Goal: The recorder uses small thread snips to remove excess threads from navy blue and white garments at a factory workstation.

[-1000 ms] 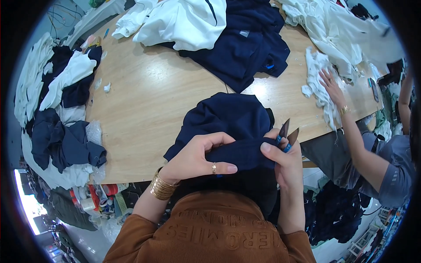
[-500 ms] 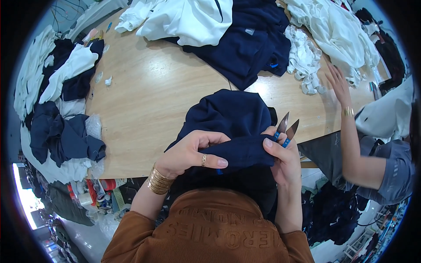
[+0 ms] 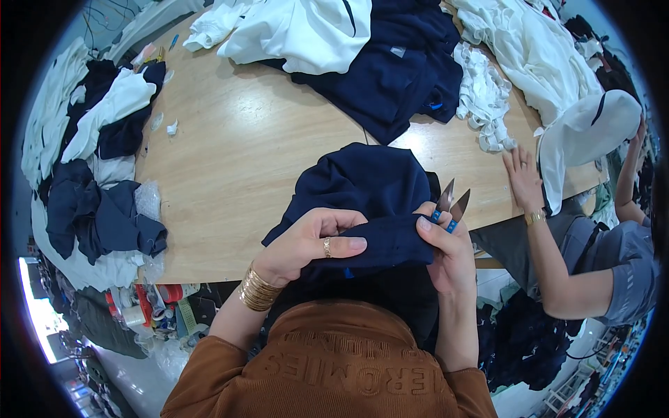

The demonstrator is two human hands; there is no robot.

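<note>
A navy garment (image 3: 366,174) spreads from the table's near edge toward my body, with one folded edge of it stretched between my hands. My left hand (image 3: 306,240) pinches that fold at its left, thumb lying along the top. At the other end my right hand (image 3: 451,254) grips the same fold between thumb and fingers. Thread snips (image 3: 453,202) with blue markings also sit in my right hand, their two pointed blades apart and aimed away from me. The handles of the snips are mostly hidden by my fingers.
White and navy garments (image 3: 296,35) lie heaped at the table's (image 3: 230,174) far side. A pile of clothes (image 3: 104,216) fills the left end, beside white trimmings (image 3: 481,90) at far right. At right, a co-worker's hand (image 3: 523,177) rests on the table near a white garment (image 3: 585,132).
The co-worker's near hand has come down closer to the table edge, and a white garment is now lifted beside it. My own hands and the navy fold have barely shifted.
</note>
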